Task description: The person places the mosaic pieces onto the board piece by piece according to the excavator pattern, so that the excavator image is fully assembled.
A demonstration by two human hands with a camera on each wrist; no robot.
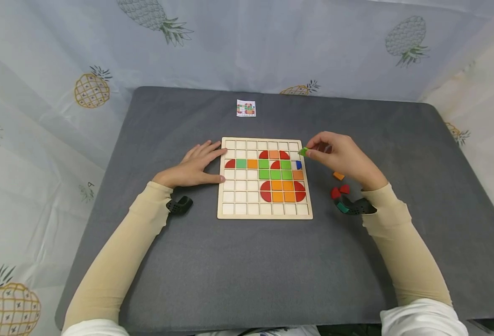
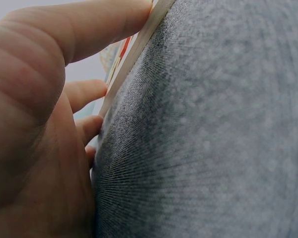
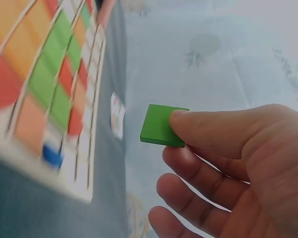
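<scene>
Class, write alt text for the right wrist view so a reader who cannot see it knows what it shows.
A right hand pinches a flat green square tile in the air beside a wooden grid board partly filled with green, orange and red tiles. A small pattern card lies on the grey table beyond.

The person wears long, snug sleeves in a pale cream colour. The left sleeve (image 1: 116, 261) and the right sleeve (image 1: 402, 252) both go from the upper arm down to the wrist, with soft wrinkles in the cloth. Higher up, white cloth peeks out at each shoulder. A small black camera holder (image 1: 179, 205) with little holes sits at the left wrist, and another black holder (image 1: 358, 206) sits at the right wrist. Both hands are bare.
</scene>
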